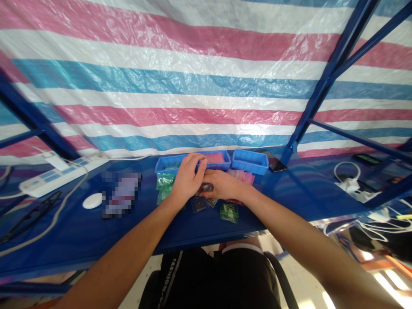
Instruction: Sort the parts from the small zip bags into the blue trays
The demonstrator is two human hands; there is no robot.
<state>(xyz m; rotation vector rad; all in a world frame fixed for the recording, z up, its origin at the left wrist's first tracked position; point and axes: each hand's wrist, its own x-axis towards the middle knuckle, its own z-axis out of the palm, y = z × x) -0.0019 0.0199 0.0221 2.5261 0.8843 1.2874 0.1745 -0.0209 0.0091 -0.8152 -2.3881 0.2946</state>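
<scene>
My left hand (189, 177) is over the front of a blue plastic bin (165, 161), its fingers curled together next to my right fingers; what they hold, if anything, is hidden. My right hand (222, 184) is closed around a small dark packet (206, 188), whose contents I cannot make out. Below the hands lies a clear bag (200, 204) with small metal-looking pieces. Green packets (164, 182) lie left of my hands, and another green packet (229, 212) with thin pieces lies to the right. Pink packets (245, 177) rest beside my right wrist.
A second blue bin (250, 160) stands at the back right, beside a dark phone (273, 161). On the left are a white power strip (61, 175), a white round object (92, 201), a cable and a pixelated object (124, 195). Blue frame posts flank the striped sheet.
</scene>
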